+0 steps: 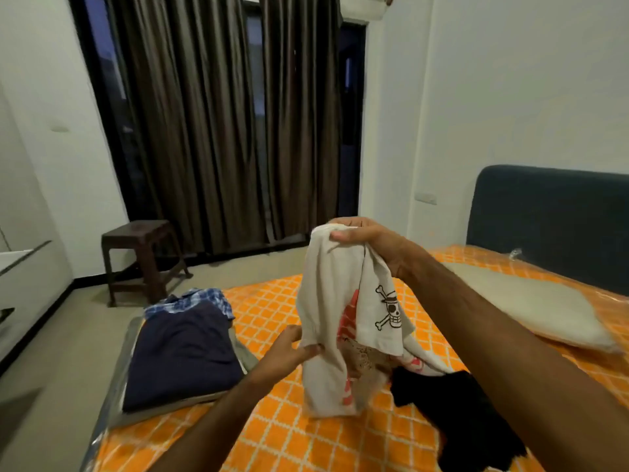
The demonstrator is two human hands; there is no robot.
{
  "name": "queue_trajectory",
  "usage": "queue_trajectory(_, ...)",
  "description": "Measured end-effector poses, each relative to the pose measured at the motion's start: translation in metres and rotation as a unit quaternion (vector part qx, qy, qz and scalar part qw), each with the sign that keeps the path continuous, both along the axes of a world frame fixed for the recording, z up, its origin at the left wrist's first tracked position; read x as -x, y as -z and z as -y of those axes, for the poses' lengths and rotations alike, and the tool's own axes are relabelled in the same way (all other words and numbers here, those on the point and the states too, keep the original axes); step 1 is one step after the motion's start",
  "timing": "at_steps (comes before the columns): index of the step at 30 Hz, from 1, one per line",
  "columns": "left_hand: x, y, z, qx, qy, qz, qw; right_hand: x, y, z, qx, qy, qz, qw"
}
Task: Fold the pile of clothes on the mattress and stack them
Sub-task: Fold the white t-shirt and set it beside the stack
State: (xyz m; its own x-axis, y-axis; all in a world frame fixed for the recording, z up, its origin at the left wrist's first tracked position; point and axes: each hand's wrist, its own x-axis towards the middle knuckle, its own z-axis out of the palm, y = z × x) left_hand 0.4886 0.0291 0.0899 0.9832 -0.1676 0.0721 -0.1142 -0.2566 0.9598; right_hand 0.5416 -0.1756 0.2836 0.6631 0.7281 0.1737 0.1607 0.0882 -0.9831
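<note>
judging from the mattress (272,437), the job looks partly done: a stack of folded clothes (183,352), navy on top with a blue checked piece beneath, sits at the near left corner. a black garment (456,407) lies unfolded to the right, so at least that and the piece in hand seem left. the cream t-shirt (340,318), printed with a skull and crossbones, hangs upright over the middle of the bed, its lower end touching the sheet. the right hand (367,240) is raised, fingers curled over the top edge, gripping it. the left hand (289,352) sits lower, pinching the shirt's left side between thumb and fingers.
</note>
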Motion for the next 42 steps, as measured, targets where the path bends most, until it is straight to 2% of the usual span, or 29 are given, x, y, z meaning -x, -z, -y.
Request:
queue_trajectory(2, 0.01, -0.007, -0.018, 0.053, -0.018, -0.014, 0.998, 0.007, -0.02, -0.011, -0.029, -0.032, -0.006, 0.999)
queue_trajectory(4, 0.019, -0.012, -0.036, 0.081, 0.01, -0.042, 0.996, 0.014, -0.039, -0.023, -0.071, -0.046, -0.014, 0.996)
queue_trajectory(6, 0.03, -0.023, -0.052, 0.063, 0.054, -0.048, 0.995, 0.015, -0.055, -0.033, -0.106, -0.029, -0.019, 0.994)
queue_trajectory(9, 0.051, -0.047, -0.078, 0.046, 0.015, -0.028, 0.998, 0.012, -0.074, -0.044, -0.105, -0.008, 0.014, 0.994)
queue_trajectory(11, 0.063, -0.064, -0.105, 0.049, -0.065, 0.017, 0.997, 0.006, -0.079, -0.047, -0.063, 0.023, 0.056, 0.996)
queue_trajectory(14, 0.081, -0.093, -0.16, 0.044, -0.186, 0.058, 0.98, -0.009, -0.079, -0.046, 0.055, 0.086, 0.135, 0.986)
queue_trajectory(17, 0.091, -0.127, -0.203, -0.056, -0.23, 0.09, 0.967, -0.024, -0.076, -0.035, 0.172, 0.091, 0.207, 0.959)
queue_trajectory(20, 0.096, -0.16, -0.231, -0.228, -0.228, 0.128, 0.938, -0.026, -0.074, -0.029, 0.285, 0.123, 0.325, 0.893)
queue_trajectory(22, 0.097, -0.178, -0.242, -0.311, -0.224, 0.194, 0.903, -0.027, -0.072, -0.03, 0.341, 0.122, 0.383, 0.85)
queue_trajectory(24, 0.093, -0.191, -0.248, -0.348, -0.237, 0.249, 0.872, -0.031, -0.07, -0.031, 0.41, 0.115, 0.44, 0.791)
queue_trajectory(26, 0.09, -0.198, -0.25, -0.351, -0.255, 0.264, 0.861, -0.035, -0.067, -0.031, 0.47, 0.135, 0.478, 0.73)
queue_trajectory(29, 0.084, -0.19, -0.249, -0.349, -0.254, 0.258, 0.864, -0.032, -0.06, -0.034, 0.546, 0.233, 0.528, 0.608)
queue_trajectory(31, 0.084, -0.181, -0.247, -0.32, -0.227, 0.227, 0.892, -0.029, -0.054, -0.039, 0.575, 0.272, 0.555, 0.536)
queue_trajectory(33, 0.084, -0.171, -0.248, -0.278, -0.188, 0.174, 0.926, -0.028, -0.045, -0.044, 0.604, 0.267, 0.562, 0.498)
queue_trajectory(34, 0.084, -0.165, -0.251, -0.277, -0.176, 0.162, 0.93, -0.029, -0.039, -0.046, 0.624, 0.253, 0.555, 0.488)
queue_trajectory(36, 0.082, -0.156, -0.258, -0.329, -0.167, 0.162, 0.915, -0.027, -0.031, -0.051, 0.669, 0.215, 0.503, 0.504)
queue_trajectory(37, 0.081, -0.151, -0.262, -0.371, -0.16, 0.166, 0.9, -0.03, -0.026, -0.052, 0.682, 0.203, 0.447, 0.542)
queue_trajectory(40, 0.08, -0.14, -0.272, -0.452, -0.166, 0.187, 0.856, -0.031, -0.024, -0.047, 0.623, 0.169, 0.216, 0.732)
queue_trajectory(42, 0.081, -0.135, -0.279, -0.458, -0.191, 0.196, 0.846, -0.035, -0.022, -0.041, 0.518, 0.194, 0.131, 0.823)
